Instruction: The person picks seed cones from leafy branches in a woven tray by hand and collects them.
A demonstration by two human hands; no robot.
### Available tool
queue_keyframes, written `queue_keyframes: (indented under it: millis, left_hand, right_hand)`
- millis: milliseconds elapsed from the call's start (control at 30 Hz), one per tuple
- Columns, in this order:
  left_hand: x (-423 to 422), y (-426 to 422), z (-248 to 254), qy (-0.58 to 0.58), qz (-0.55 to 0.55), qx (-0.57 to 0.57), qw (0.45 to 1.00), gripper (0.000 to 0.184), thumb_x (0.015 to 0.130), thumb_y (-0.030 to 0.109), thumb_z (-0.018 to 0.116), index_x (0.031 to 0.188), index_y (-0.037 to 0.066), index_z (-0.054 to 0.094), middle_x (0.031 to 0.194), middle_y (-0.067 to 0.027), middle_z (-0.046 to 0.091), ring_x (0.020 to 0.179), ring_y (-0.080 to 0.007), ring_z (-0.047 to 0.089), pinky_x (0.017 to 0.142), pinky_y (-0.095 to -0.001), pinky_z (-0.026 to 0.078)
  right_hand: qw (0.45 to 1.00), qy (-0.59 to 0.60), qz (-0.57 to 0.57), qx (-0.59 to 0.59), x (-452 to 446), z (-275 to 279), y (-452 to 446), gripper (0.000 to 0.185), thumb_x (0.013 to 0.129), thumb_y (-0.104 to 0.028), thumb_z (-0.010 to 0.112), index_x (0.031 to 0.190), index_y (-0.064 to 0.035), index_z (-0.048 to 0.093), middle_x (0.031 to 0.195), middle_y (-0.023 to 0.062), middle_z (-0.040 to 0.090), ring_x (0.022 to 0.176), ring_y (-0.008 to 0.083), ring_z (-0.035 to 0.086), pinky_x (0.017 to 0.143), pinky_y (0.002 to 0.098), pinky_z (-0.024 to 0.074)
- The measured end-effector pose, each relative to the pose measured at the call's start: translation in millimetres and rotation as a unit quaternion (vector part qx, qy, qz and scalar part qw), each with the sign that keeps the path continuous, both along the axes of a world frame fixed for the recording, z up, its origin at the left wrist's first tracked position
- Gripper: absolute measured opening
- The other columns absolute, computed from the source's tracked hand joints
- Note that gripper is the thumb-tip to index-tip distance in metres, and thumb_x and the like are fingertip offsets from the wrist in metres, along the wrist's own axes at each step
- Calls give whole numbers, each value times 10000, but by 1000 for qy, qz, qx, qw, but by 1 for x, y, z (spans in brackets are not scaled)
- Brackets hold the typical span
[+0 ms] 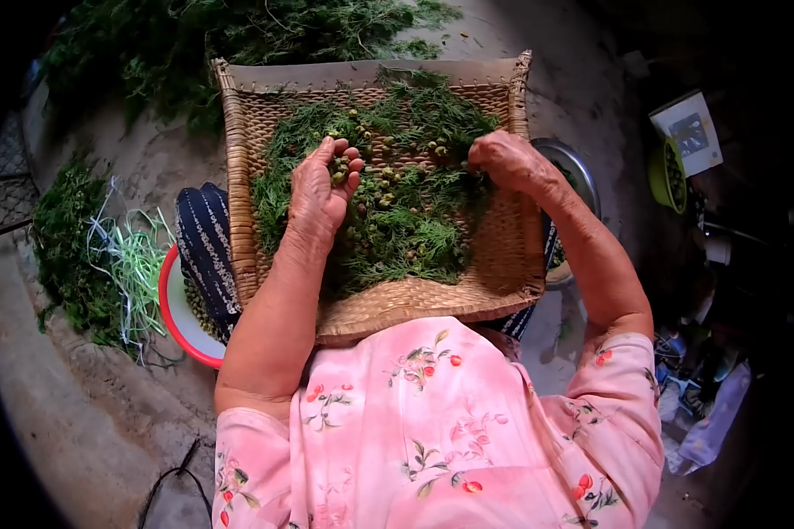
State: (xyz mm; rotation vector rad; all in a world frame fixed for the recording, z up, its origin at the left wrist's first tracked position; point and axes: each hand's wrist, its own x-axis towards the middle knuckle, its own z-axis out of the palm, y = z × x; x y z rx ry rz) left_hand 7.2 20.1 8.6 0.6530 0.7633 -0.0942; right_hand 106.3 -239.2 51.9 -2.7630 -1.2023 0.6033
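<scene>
Looking down through the head camera, I see a pink floral shirt [415, 414] nearest. Beyond it, a shallow woven tray [235, 194] rests over dark patterned cloth [205, 251], spread with feathery green sprigs [432, 238] and small round cones [385, 187]. On the worn, pale floor [53, 388], a red-rimmed bowl [165, 286] stands left and a metal basin [593, 185] right. Farther left lie pale strips [137, 273] beside more greenery [66, 220]; in the shadows at right is a green container [657, 176]. A heap of branches [150, 53] fills the far left.

My left hand [326, 185] is palm up above the tray, half open, fingers loosely curled around a few held cones [339, 171]. My right hand [513, 160] reaches the sprigs near the tray's right side, fingers bent inward; I can't tell how tightly they close, or on what.
</scene>
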Motion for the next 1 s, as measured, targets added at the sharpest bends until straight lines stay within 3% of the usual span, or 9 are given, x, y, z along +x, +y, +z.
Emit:
queue_keyframes:
  millis: [167, 267, 367, 400, 600, 700, 833, 967, 1000]
  left_hand:
    - [-2, -4, -3, -1, -35, 2, 999, 242, 893, 262, 542, 963, 33, 574, 838, -70, 611, 679, -138, 589, 520, -218, 499]
    - [-3, -7, -2, 0, -65, 8, 998, 245, 894, 261, 541, 965, 28, 566, 845, -68, 608, 667, -130, 589, 511, -210, 500]
    - [-3, -8, -1, 9, -79, 16, 997, 246, 896, 262, 539, 969, 29, 565, 847, -66, 606, 663, -128, 589, 512, -210, 501]
    - [-4, -8, -2, 11, -79, 16, 997, 246, 896, 262, 539, 969, 29, 565, 847, -66, 606, 663, -128, 589, 512, -210, 501]
    - [-5, -10, -3, 7, -85, 21, 996, 250, 898, 261, 537, 978, 26, 568, 844, -66, 606, 674, -122, 593, 518, -211, 502]
    - [-5, -11, -4, 6, -91, 27, 995, 248, 900, 257, 534, 980, 25, 569, 843, -65, 607, 674, -121, 593, 513, -209, 501]
    - [-5, -12, -7, 0, -99, 31, 995, 225, 901, 260, 524, 954, 45, 567, 822, -58, 616, 644, -121, 594, 515, -222, 498]
    - [-4, -11, -7, 5, -97, 32, 995, 230, 902, 261, 522, 961, 43, 565, 822, -59, 614, 644, -121, 593, 516, -222, 499]
    - [-4, -11, -7, 4, -97, 32, 995, 231, 902, 261, 522, 963, 42, 565, 822, -59, 613, 644, -121, 593, 517, -223, 499]
  right_hand:
    - [990, -22, -86, 108, 21, -13, 26, 172, 657, 21, 537, 795, -29, 627, 767, 191, 597, 734, 343, 595, 635, 394, 479]
    - [958, 100, -176, 202, 24, -21, 40, 166, 789, -28, 512, 910, -14, 626, 755, 66, 611, 677, 153, 600, 570, 305, 487]
    - [898, 236, -305, 212, 27, -24, 38, 201, 807, -33, 478, 937, -25, 632, 763, 36, 595, 687, 112, 585, 544, 281, 478]
    - [943, 132, -231, 200, 37, -41, 26, 223, 795, -19, 470, 943, -30, 637, 782, 50, 601, 698, 109, 581, 550, 274, 479]
    - [912, -147, -204, 324, 39, -54, 13, 197, 785, 28, 493, 933, -4, 619, 811, 99, 635, 771, 168, 597, 721, 276, 476]
    - [921, -121, -205, 308, 25, -35, 22, 162, 802, 23, 508, 921, 1, 615, 800, 81, 640, 766, 179, 615, 710, 272, 484]
    - [876, 286, -357, 155, 14, -15, 34, 211, 777, -10, 507, 961, -34, 608, 763, 142, 631, 762, 274, 643, 529, 353, 539]
    - [924, 144, -331, 125, 15, -26, 30, 181, 844, -30, 465, 994, -18, 565, 705, 94, 602, 592, 192, 595, 475, 302, 505]
    - [952, 21, -269, 143, 17, -30, 27, 295, 724, 21, 462, 973, -44, 606, 914, 193, 616, 871, 353, 601, 708, 416, 502]
